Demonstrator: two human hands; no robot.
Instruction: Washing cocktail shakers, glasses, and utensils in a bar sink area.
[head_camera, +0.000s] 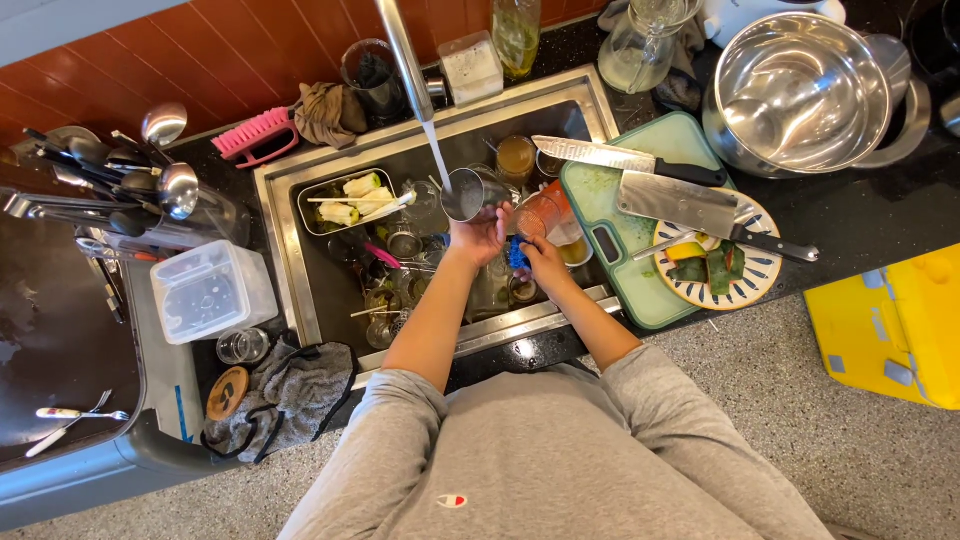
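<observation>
My left hand (478, 236) grips a small steel cup (468, 193) and holds it tilted under the stream of water from the tap (403, 50). Just beside it, my right hand (541, 260) closes on a blue scrubber (517, 254) over the sink (290, 250). The sink is crowded with glasses, cups and a steel tray (318, 215) with food scraps. An orange-tinted glass (541, 213) lies close to both hands.
A green cutting board (625, 240) with two knives and a patterned plate (760, 275) rests right of the sink. Large steel bowls (800, 90) stand behind it. A clear tub (210, 290), utensil rack (110, 180), pink brush (252, 133) and grey cloth (300, 385) are at left. Yellow box (895, 320) on the floor.
</observation>
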